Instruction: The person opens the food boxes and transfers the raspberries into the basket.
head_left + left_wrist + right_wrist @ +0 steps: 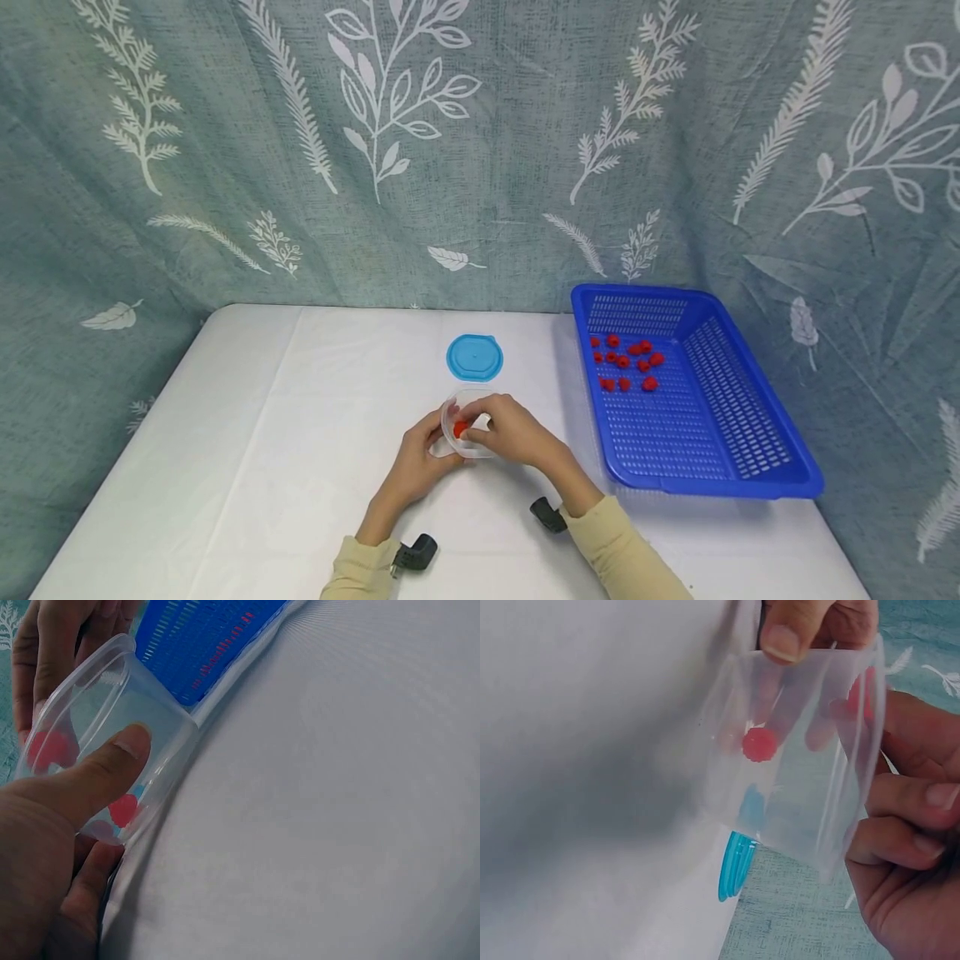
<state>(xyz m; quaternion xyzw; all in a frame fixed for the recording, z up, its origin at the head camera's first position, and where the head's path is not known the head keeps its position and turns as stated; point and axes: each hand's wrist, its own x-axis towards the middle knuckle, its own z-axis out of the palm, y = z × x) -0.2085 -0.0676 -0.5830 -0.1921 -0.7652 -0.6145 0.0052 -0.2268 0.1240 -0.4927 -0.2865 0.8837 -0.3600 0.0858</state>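
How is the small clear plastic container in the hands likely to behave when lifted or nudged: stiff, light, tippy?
The small clear plastic container probably feels light: thin see-through walls, only a few red berry-like pieces inside. It looks fairly stiff, keeping its shape under the left hand's thumb. The smooth walls may be slippery, and tilted as it is, with the round blue lid off, the pieces could roll out.

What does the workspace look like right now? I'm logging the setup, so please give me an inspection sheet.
Surface: white table, covered with a cloth.
Job's things: clear plastic container tilted between both hands, red berry-like pieces inside; more red pieces in the blue basket on the right.
Clutter: blue lid lying flat behind the container.
Grips: left hand grips the container, thumb on its wall; right hand holds its other side.
Cables: nothing seen; black wrist cameras only.
Surroundings: teal leaf-print curtain behind the table.
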